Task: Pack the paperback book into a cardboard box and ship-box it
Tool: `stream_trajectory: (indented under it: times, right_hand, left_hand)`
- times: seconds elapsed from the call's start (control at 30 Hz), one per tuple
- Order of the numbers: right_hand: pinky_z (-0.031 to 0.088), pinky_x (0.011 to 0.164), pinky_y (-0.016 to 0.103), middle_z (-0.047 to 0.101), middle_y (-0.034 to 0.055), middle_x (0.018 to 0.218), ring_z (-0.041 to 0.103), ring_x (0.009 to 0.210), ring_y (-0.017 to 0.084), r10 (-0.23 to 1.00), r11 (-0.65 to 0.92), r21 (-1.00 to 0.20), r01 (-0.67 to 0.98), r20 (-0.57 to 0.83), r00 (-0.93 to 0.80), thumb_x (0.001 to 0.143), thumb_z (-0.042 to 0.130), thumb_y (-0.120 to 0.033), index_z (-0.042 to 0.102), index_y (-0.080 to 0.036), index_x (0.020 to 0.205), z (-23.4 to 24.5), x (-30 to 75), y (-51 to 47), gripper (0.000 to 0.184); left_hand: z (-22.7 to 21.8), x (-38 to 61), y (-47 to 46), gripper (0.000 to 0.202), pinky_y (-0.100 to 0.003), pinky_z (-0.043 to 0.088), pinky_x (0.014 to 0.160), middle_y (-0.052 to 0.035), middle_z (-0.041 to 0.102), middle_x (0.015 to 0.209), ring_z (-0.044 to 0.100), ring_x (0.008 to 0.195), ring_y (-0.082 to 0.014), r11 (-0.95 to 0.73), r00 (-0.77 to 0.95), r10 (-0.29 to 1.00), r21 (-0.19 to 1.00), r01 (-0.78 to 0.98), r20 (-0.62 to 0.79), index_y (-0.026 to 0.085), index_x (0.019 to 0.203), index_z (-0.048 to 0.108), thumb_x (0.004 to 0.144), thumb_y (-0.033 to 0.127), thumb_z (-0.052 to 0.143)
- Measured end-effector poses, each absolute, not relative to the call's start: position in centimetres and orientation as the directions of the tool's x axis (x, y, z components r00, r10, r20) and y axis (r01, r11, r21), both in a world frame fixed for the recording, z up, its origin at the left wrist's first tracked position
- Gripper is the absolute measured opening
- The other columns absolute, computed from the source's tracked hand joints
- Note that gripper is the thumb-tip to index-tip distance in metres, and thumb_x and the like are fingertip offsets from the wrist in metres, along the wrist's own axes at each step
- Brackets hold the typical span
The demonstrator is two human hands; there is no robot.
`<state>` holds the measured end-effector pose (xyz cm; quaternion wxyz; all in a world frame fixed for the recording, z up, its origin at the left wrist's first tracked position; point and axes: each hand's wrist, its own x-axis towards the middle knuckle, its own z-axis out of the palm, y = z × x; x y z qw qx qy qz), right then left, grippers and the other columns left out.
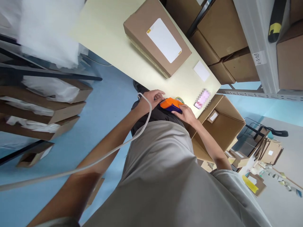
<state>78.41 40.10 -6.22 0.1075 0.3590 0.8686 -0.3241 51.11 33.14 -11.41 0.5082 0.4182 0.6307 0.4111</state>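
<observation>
My right hand (186,114) is wrapped around an orange and dark-purple handheld device (170,104), held at the table's near edge in front of my waist. Its exact kind is unclear. My left hand (151,98) is beside the device's left end, fingers curved and apart, with nothing visible between them. I cannot tell whether its thumb touches the device. A pale cable (127,141) passes over my left wrist and forearm. Just behind the device, the rim of a greenish ring, possibly a tape roll (179,99), shows in part. A closed brown carton (139,28) with a white label (163,40) lies farther up the table.
On the pale table (104,34) lie a white card (201,71) and a blurred pink phone-like item (202,99). An open carton (227,121) stands right of the table. Shelving (253,41) with boxes is at upper right; a rack with cartons (68,116) is left.
</observation>
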Motion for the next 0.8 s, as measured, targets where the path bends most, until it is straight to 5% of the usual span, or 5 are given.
stream_trajectory:
  times: [0.17,0.37,0.6,0.8]
  right_hand:
    - [0.065,0.088,0.043,0.075,0.0086,0.087,0.079,0.090,0.030,0.478,0.576,-0.456,0.678,-0.486,-0.732,0.115,0.048,-0.080,0.070,-0.024,0.097,-5.8,79.3,40.0,0.062]
    - [0.064,0.078,0.044,0.070,0.0073,0.076,0.073,0.071,0.029,0.583,0.561,-0.327,0.761,-0.496,-0.643,0.113,0.043,-0.085,0.071,-0.023,0.094,-5.7,84.4,40.9,0.071]
    - [0.065,0.099,0.056,0.080,0.0221,0.094,0.080,0.101,0.040,0.813,0.469,-0.122,0.875,-0.328,-0.482,0.118,0.046,-0.073,0.075,-0.015,0.110,-10.1,83.4,41.7,0.066]
    - [0.064,0.111,0.056,0.083,0.0251,0.103,0.082,0.101,0.036,0.880,0.433,-0.076,0.898,-0.182,-0.439,0.121,0.050,-0.060,0.076,-0.011,0.117,-14.1,81.7,41.2,0.055]
  left_hand:
    - [-12.1,51.6,31.8,0.039,-0.041,0.066,0.082,-0.0084,0.082,0.090,0.074,0.084,-0.0261,0.324,-0.148,0.940,0.941,0.096,-0.309,0.027,0.095,0.078,0.094,0.066,0.076]
    - [-13.4,47.6,33.0,0.030,-0.049,0.061,0.102,-0.0071,0.079,0.096,0.071,0.091,-0.0264,0.314,-0.445,0.872,0.929,0.195,-0.201,0.028,0.093,0.077,0.098,0.057,0.072]
    - [-16.2,45.9,37.7,0.039,-0.049,0.062,0.105,-0.0082,0.078,0.108,0.074,0.108,-0.0283,0.247,-0.513,0.844,0.962,0.113,-0.157,0.031,0.103,0.073,0.097,0.069,0.078]
    - [-18.3,46.2,40.8,0.048,-0.047,0.058,0.105,-0.0049,0.078,0.110,0.071,0.117,-0.0231,0.271,-0.535,0.829,0.953,0.132,-0.162,0.027,0.106,0.073,0.105,0.075,0.070]
